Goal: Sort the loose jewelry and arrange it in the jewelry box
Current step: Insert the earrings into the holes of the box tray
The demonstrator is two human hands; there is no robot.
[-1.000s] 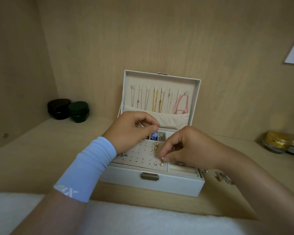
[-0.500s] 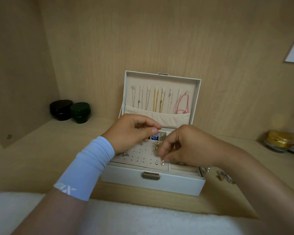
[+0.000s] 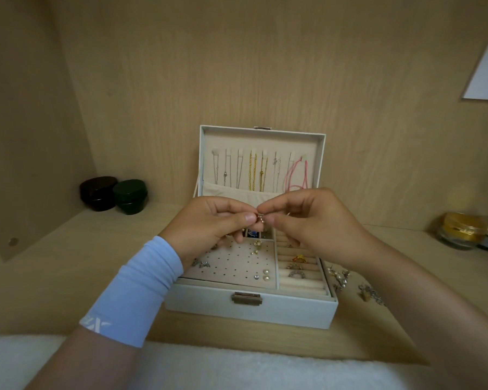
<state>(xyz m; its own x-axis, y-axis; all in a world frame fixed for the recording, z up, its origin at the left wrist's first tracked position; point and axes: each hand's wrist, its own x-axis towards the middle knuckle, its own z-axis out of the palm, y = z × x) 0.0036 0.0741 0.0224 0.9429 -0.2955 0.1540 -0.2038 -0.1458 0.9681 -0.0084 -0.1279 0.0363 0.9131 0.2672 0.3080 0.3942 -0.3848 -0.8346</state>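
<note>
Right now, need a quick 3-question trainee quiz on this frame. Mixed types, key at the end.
1. True or false: the jewelry box lid is shut.
2. What hangs rightmost in the lid? A blue ribbon; B pink cord; C black strap.
3. Which hands pinch the small earring above the box?
Key: 1 false; 2 B; 3 both, left hand and right hand.

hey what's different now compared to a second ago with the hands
The right hand rose off the earring panel to meet the left hand; both now pinch a small earring above the jewelry box. Box, necklaces and rings stayed put.
</note>
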